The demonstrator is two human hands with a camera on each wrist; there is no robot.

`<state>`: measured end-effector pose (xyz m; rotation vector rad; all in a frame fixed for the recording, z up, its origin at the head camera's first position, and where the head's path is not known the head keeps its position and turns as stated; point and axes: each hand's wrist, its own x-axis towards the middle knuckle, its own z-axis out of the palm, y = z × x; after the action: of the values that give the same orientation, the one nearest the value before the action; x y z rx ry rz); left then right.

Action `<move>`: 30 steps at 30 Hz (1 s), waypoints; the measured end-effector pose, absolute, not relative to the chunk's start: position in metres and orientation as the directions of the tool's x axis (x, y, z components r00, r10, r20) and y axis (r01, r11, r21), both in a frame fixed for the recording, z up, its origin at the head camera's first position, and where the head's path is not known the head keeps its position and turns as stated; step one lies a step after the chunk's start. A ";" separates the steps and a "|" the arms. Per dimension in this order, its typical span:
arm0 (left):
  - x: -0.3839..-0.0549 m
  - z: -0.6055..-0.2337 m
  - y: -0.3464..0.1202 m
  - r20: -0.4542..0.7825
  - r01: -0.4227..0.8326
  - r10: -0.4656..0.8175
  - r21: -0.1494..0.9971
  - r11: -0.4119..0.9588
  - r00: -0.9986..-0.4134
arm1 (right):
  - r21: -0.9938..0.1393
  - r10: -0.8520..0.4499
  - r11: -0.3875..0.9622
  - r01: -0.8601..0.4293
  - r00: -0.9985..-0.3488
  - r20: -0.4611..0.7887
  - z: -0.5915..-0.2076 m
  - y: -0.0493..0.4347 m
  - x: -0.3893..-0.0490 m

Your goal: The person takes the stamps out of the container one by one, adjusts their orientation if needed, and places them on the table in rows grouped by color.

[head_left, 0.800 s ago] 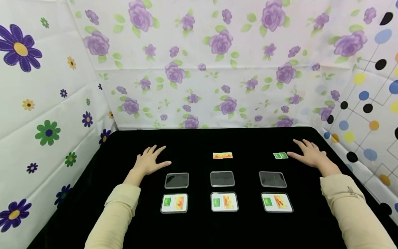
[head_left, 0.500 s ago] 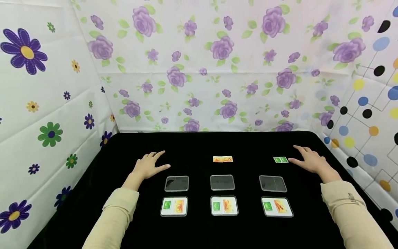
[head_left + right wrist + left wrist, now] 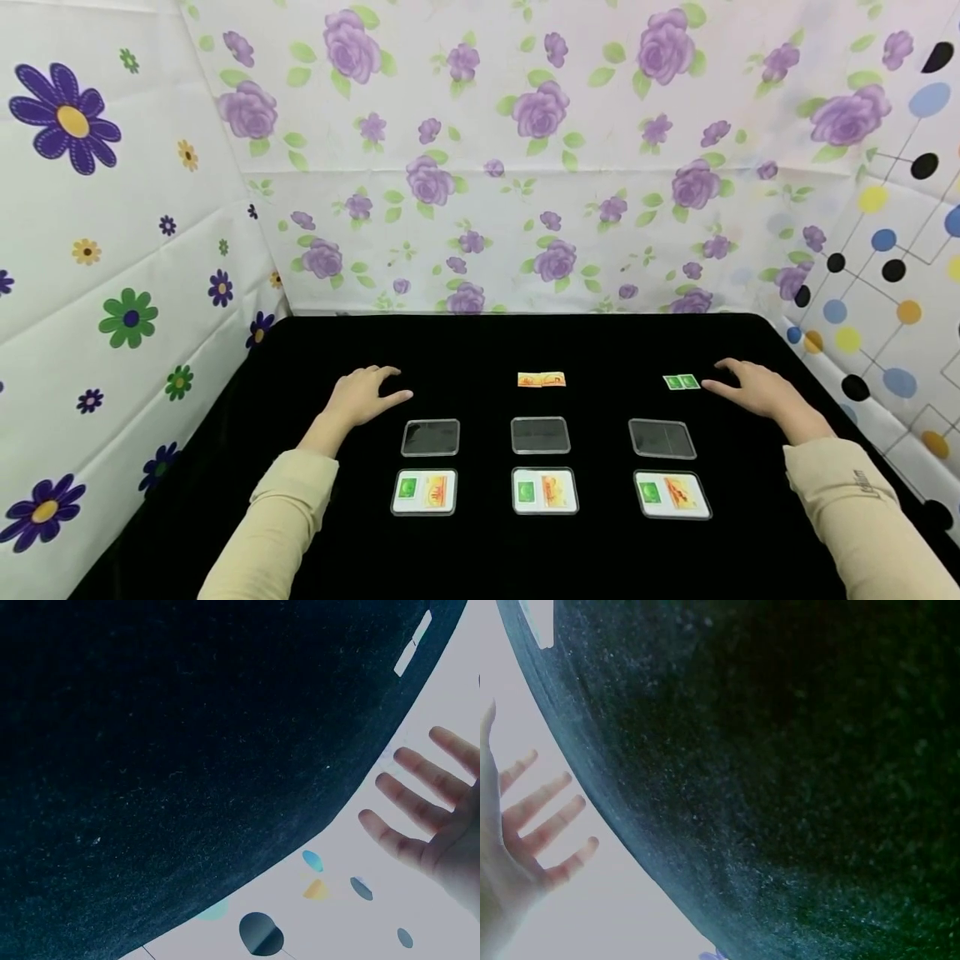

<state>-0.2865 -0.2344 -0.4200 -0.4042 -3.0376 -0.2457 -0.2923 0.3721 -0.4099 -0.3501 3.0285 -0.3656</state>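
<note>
My left hand (image 3: 360, 397) is held over the left side of the black table, fingers spread and nothing in them. In the left wrist view the same hand (image 3: 532, 832) shows its fingers apart. On the right, my right hand (image 3: 761, 390) has its thumb tip close to two green stamps (image 3: 681, 382). Spread fingers of this hand (image 3: 427, 802) show in the right wrist view, holding nothing. Two orange stamps (image 3: 542, 379) lie side by side at the back middle. Nearest my left hand is a clear plastic case piece (image 3: 431, 437).
Two more clear case pieces (image 3: 541, 435) (image 3: 662, 439) continue that row. In front lie three framed cases, left (image 3: 424, 492), middle (image 3: 545, 491) and right (image 3: 672, 495), each with a green and an orange stamp on white. Patterned cloth (image 3: 480, 167) surrounds the black table (image 3: 480, 558).
The head view has tilted slightly, shifting the scene. Fingers of both hands look a little less spread in the head view. Stamps and cases keep their places on the table.
</note>
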 end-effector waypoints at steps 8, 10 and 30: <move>-0.288 -0.419 -0.228 0.115 0.275 0.258 0.168 0.947 -0.959 | -0.290 -0.273 0.921 -0.261 -0.962 -0.001 -0.409 0.371 -0.291; -0.288 -0.418 -0.227 0.117 0.280 0.262 0.174 0.944 -0.958 | -0.285 -0.276 0.920 -0.267 -0.961 0.010 -0.408 0.371 -0.291; -0.267 -0.425 -0.224 0.166 0.401 0.377 0.153 0.903 -0.911 | -0.279 -0.333 0.900 -0.336 -0.941 0.060 -0.411 0.345 -0.270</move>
<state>-0.2669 -0.2238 -0.4250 -0.6026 -2.9351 -0.2787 -0.2704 0.3452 -0.4111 -0.5410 3.0726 -0.4539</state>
